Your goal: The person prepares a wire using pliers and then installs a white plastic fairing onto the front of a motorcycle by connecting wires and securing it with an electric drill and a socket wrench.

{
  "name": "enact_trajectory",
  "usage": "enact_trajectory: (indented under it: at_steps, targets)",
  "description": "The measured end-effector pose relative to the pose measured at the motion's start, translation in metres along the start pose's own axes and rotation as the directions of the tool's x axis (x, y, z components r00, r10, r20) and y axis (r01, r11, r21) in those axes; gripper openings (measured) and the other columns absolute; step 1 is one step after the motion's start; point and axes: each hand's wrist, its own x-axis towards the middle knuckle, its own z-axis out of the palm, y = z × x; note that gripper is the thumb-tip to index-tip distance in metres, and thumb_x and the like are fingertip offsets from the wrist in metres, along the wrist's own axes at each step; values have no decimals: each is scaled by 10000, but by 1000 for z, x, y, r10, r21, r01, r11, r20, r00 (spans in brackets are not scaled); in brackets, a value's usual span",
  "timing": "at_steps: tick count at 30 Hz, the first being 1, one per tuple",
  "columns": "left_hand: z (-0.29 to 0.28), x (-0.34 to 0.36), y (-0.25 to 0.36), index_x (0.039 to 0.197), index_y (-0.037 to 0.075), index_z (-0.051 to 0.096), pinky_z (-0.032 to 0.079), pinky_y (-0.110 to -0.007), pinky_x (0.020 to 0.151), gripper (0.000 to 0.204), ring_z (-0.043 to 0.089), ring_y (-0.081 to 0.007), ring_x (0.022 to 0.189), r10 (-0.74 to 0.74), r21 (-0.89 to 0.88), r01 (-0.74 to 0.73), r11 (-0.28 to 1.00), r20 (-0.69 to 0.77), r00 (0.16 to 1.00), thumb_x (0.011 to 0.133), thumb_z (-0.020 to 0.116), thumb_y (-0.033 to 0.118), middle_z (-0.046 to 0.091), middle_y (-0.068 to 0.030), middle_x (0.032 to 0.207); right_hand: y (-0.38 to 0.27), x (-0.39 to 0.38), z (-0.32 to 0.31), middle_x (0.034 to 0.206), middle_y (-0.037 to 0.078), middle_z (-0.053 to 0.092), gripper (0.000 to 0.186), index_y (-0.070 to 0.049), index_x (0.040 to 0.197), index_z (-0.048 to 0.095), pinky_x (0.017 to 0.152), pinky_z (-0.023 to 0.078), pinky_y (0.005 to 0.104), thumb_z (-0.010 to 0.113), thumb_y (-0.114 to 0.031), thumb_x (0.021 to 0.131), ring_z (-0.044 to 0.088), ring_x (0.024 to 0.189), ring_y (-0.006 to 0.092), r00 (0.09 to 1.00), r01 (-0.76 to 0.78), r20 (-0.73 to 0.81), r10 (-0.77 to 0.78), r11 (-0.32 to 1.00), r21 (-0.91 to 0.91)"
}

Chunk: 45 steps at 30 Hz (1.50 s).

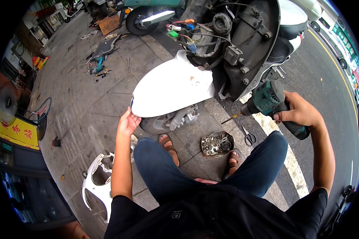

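Observation:
My left hand grips the near tip of a white scooter front fender, its fingers at the edge. Below the fender, part of the front wheel shows. My right hand is wrapped round the handle of a green and black cordless drill. A long thin bit points from it down and left, apart from the fender. Behind the fender stands the scooter's opened front, with bare wires and coloured connectors.
Between my feet sits a tin of screws and small parts, with scissors to its right. A white body panel lies at left. Farther off are a second drill, pliers, a dark panel and another scooter.

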Motion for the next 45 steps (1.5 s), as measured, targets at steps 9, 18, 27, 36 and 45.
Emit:
enact_trajectory:
  at_steps: [9,18,27,36,45]
  targets:
    - [10,-10,0,1220,98,637,574,-389,844,321,691,-201,993,49,13,-48,999,-46,998,1048,590,365,730,-49,1109,142,-6,-20,979,100,652,514,15,1292,530,708,594,333,752,-47,832,684,744,186,938,-299,-98,333,919,256]
    - [16,-16,0,1256,98,627,567,-370,866,331,690,-187,1009,63,23,-61,998,-64,996,1040,605,348,729,-40,1124,459,-88,92,971,83,687,379,5,1197,610,790,574,401,678,-229,906,685,880,207,688,-402,-259,678,654,641]
    - [13,-16,-3,1257,85,623,581,-359,849,326,697,-174,991,51,0,-52,999,-47,998,1061,564,338,724,-52,1150,659,-5,418,1197,98,676,352,-68,1243,600,935,543,437,450,-292,1016,652,1118,272,612,-791,-393,687,548,-274]
    - [10,-11,-5,1245,70,626,569,-361,841,334,690,-178,997,87,13,-87,996,-20,996,1053,579,339,723,-56,1139,638,41,514,1313,103,656,410,-109,1262,597,1000,522,453,319,-333,1060,621,1236,307,653,-754,-480,586,450,-478]
    - [8,-6,-5,1222,85,632,582,-375,818,288,685,-192,960,94,-42,-93,995,13,996,1039,602,306,720,-61,1123,565,45,481,1316,129,661,489,-150,1235,630,1024,501,489,250,-406,1063,626,1226,344,520,-853,-405,752,483,-198]
